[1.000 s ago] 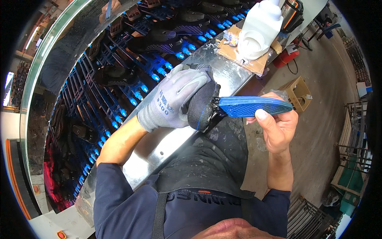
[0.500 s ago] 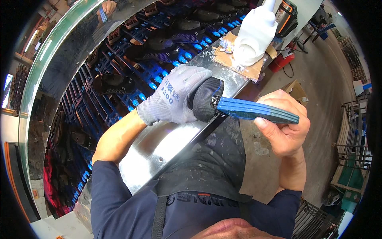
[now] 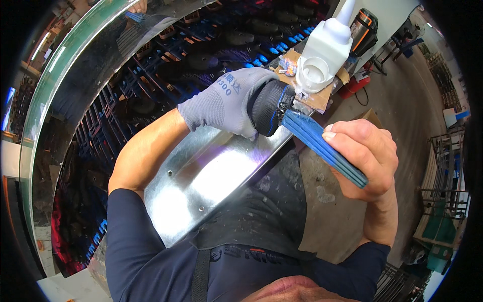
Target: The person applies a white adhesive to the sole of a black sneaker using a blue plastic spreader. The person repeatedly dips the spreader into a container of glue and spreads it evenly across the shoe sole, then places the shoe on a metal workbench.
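Observation:
My left hand [image 3: 226,104], in a grey knit glove, is closed around a black knit shoe upper [image 3: 266,109] with a thin blue line along its edge. In the bare right hand [image 3: 367,153] I grip a brush by its flat, ridged blue handle [image 3: 319,143], which slants down to the right. The brush's dark bristles meet the edge of the shoe upper. Just beyond, a white squeeze bottle [image 3: 333,40] with a pointed nozzle and a round open cup [image 3: 316,74] at its base stands beside the upper.
Below my left forearm lies a shiny metal ledge [image 3: 201,173]. Stained cardboard [image 3: 318,99] is under the bottle, with a black and orange flask [image 3: 363,32] behind. Dark racks to the left carry several black shoe uppers [image 3: 241,50] and blue pegs. A curved glass edge [image 3: 65,55] borders them.
The shoe upper has turned and shifted right and slightly up with my left hand. My right hand has moved down, tilting the brush handle more steeply; the bristles stay at the upper's edge.

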`<control>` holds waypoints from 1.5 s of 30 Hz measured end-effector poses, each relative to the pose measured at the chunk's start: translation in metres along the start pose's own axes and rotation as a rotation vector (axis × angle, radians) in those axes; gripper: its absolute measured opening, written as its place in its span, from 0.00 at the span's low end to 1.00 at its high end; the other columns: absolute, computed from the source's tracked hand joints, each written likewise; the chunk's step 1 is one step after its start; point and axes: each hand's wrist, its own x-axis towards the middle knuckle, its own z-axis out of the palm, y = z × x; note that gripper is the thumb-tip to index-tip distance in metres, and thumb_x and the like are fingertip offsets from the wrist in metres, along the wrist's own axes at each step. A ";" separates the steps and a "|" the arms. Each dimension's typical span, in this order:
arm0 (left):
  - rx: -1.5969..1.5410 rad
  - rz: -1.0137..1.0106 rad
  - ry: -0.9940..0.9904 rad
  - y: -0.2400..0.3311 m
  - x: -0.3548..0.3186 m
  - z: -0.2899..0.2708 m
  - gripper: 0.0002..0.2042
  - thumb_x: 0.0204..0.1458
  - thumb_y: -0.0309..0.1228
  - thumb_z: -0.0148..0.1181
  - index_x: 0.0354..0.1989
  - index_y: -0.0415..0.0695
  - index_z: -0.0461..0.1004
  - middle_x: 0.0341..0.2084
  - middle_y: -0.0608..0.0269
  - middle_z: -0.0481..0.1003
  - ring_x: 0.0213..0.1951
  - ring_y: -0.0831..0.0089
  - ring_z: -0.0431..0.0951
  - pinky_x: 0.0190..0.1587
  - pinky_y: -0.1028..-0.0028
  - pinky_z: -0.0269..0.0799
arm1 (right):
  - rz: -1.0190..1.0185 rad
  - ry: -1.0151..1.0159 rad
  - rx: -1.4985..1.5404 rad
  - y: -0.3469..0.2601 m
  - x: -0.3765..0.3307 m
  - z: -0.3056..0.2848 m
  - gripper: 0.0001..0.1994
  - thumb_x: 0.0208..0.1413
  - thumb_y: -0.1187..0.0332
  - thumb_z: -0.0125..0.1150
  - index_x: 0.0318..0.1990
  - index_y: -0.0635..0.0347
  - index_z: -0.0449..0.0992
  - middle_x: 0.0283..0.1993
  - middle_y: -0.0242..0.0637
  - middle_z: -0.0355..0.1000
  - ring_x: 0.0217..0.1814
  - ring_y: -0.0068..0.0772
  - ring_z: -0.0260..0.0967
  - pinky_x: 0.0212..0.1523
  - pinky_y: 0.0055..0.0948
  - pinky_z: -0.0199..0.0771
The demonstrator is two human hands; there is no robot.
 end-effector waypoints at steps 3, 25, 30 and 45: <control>-0.043 -0.017 -0.032 -0.005 0.006 -0.007 0.45 0.20 0.33 0.81 0.59 0.42 0.74 0.51 0.53 0.78 0.53 0.57 0.79 0.61 0.62 0.74 | -0.062 -0.039 -0.024 0.002 0.008 0.000 0.16 0.41 0.73 0.72 0.40 0.69 0.81 0.34 0.44 0.78 0.32 0.39 0.80 0.29 0.30 0.80; -0.224 -0.121 -0.163 -0.017 0.027 -0.019 0.49 0.17 0.29 0.84 0.60 0.42 0.73 0.48 0.59 0.80 0.50 0.68 0.80 0.58 0.67 0.76 | -0.279 -0.252 -0.310 0.001 0.029 -0.004 0.13 0.37 0.70 0.66 0.35 0.65 0.81 0.39 0.38 0.77 0.39 0.35 0.78 0.32 0.27 0.80; -0.293 -0.186 -0.171 -0.041 0.025 -0.025 0.48 0.22 0.26 0.85 0.62 0.43 0.71 0.49 0.62 0.80 0.50 0.70 0.80 0.58 0.67 0.77 | -0.037 -0.339 -0.188 0.024 -0.001 -0.009 0.16 0.41 0.76 0.66 0.42 0.62 0.82 0.41 0.40 0.79 0.40 0.43 0.79 0.35 0.33 0.82; -1.174 -0.346 0.540 -0.056 -0.079 0.050 0.42 0.41 0.30 0.78 0.67 0.35 0.65 0.56 0.59 0.77 0.55 0.69 0.80 0.62 0.69 0.74 | 1.269 0.682 0.665 0.158 -0.109 0.087 0.12 0.63 0.66 0.69 0.43 0.69 0.80 0.35 0.40 0.80 0.31 0.27 0.79 0.32 0.24 0.82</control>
